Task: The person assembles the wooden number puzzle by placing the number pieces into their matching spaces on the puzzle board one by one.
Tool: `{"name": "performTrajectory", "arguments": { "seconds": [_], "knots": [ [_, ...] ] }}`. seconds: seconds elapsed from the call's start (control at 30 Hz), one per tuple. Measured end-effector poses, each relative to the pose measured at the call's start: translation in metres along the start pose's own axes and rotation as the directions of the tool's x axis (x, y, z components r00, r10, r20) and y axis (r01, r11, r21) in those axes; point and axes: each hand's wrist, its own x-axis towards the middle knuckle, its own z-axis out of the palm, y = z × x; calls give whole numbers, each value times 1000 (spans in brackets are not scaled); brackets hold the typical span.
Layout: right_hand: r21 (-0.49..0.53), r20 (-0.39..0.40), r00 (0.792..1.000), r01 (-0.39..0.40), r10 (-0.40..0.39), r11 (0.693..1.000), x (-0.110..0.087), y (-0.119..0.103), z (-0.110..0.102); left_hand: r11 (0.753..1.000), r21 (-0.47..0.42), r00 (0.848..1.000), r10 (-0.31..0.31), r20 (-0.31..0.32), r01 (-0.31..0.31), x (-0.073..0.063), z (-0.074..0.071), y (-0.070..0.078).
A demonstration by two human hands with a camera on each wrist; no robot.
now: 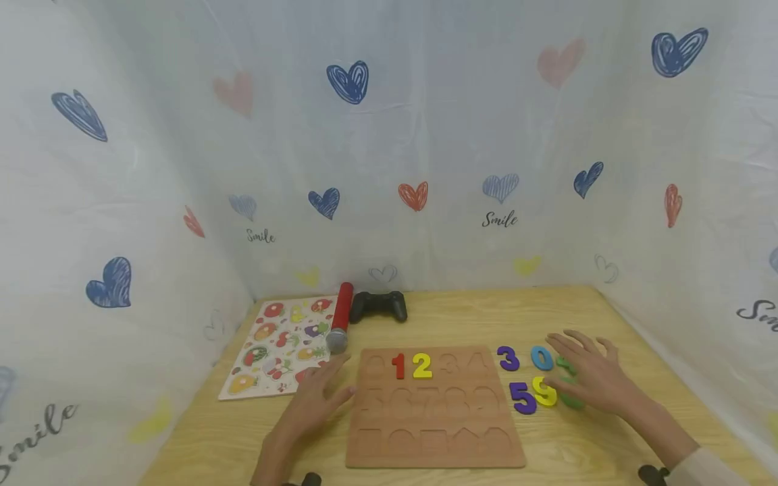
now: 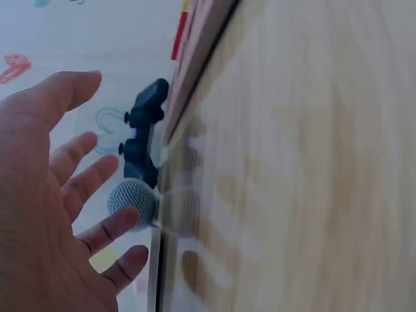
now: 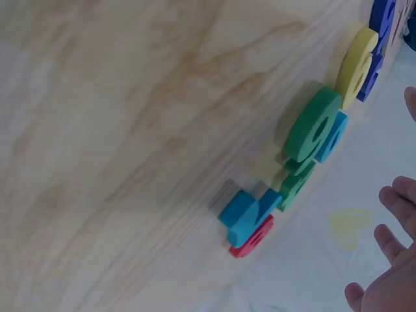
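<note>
- White curtain printed with hearts and "Smile" surrounds a pale wooden table in the head view.
- Toward the back left lies a fruit-picture board; a red microphone lies along its right edge, just beside a black game controller.
- Mid-table sits the brown number board, with a red 1 and a yellow 2 in its top row.
- To its right lie a purple 3, blue 0, purple 5, yellow digit and green pieces, partly blocked by the right hand.
- The left hand overlaps the fruit-picture board's near right corner.
- Left wrist view: that hand's fingers spread loosely, palm bare; the microphone's mesh head shows behind them.
- Right wrist view: the right hand's fingers are relaxed, gripping nothing, apart from the pieces; a teal piece overlaps a red piece.
</note>
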Motion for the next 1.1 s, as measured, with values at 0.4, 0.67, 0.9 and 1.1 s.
{"name": "performTrajectory", "arguments": {
  "seconds": [0.4,0.67,0.9,1.1],
  "knots": [
    [41,108,994,-38,33,998,23,0,11,994,36,994,107,-14,-107,-9,13,-12],
    [60,173,984,-51,40,997,29,11,18,986,52,987,157,37,-159,-8,15,-12],
    [94,254,966,-85,58,992,31,22,26,980,89,984,176,21,-177,-6,16,-12],
    [145,267,962,-96,55,985,30,29,27,985,63,987,162,20,-163,-3,21,-14]
  ]
}}
